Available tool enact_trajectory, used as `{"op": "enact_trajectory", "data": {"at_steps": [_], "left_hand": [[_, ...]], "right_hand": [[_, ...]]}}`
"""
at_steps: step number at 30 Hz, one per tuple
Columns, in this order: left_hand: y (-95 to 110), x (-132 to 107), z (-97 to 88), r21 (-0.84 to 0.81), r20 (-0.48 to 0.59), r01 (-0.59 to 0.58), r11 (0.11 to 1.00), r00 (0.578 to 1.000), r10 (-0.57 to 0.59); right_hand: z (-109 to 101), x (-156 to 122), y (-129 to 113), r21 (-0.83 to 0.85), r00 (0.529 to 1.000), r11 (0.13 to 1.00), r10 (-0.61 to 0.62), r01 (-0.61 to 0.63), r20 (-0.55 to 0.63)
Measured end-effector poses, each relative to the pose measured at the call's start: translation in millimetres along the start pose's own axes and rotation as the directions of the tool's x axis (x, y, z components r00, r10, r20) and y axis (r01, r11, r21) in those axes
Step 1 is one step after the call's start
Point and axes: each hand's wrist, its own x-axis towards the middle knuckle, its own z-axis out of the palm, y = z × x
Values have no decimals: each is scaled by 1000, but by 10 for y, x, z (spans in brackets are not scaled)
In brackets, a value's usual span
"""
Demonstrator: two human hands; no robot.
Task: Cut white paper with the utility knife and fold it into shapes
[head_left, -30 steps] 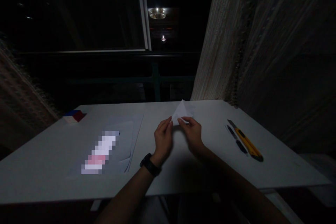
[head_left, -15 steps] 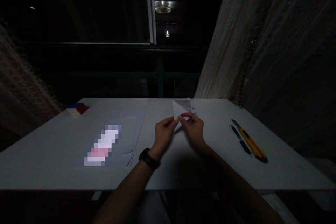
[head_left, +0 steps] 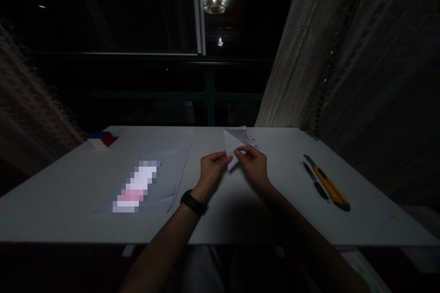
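A small folded sheet of white paper (head_left: 232, 140) is held up over the table, tilted, with a diagonal crease and a shaded flap at its upper right. My left hand (head_left: 213, 168) pinches its left lower edge between thumb and fingers. On the other side, my right hand (head_left: 253, 165) closes thumb and fingertips on the lower right part. A dark watch (head_left: 193, 202) is on my left wrist. Behind the paper, a piece with dark markings (head_left: 252, 141) shows partly; the rest of it is hidden.
On the white table (head_left: 220, 226), loose paper sheets (head_left: 168, 169) lie at left beneath a blurred-out bright rectangle (head_left: 135, 187). A coloured cube (head_left: 101, 139) sits at the far left. At right lie a yellow utility knife (head_left: 330, 184) and a dark pen-like tool (head_left: 315, 182). Curtains (head_left: 287, 50) hang beyond.
My hands have drawn slightly apart on the paper: the left thumb has shifted left, away from the right fingertips. The view has tilted a little. Other things stay in place.
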Motion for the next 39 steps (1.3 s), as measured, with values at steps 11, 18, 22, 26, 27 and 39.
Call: {"op": "enact_trajectory", "data": {"at_steps": [11,18,22,26,27,39], "left_hand": [[-13,-3,-18,64,34,-7,998,999,4],[4,-2,-10,56,29,4,998,1000,-5],[21,-19,-2,56,20,9,998,1000,-10],[29,-25,-5,70,39,12,997,999,-14],[29,-24,-6,71,40,13,997,999,-15],[58,-32,-17,42,69,44,998,997,-47]], "right_hand": [[-19,10,-23,-27,1000,1000,4,-4,6],[-18,10,-30,-5,1000,1000,2,-3,-17],[-20,19,-12,28,1000,1000,5,-4,-23],[-23,30,16,48,1000,999,13,-12,-20],[-23,31,18,47,1000,999,13,-12,-20],[-34,27,-6,75,1000,997,10,-9,-13]]}}
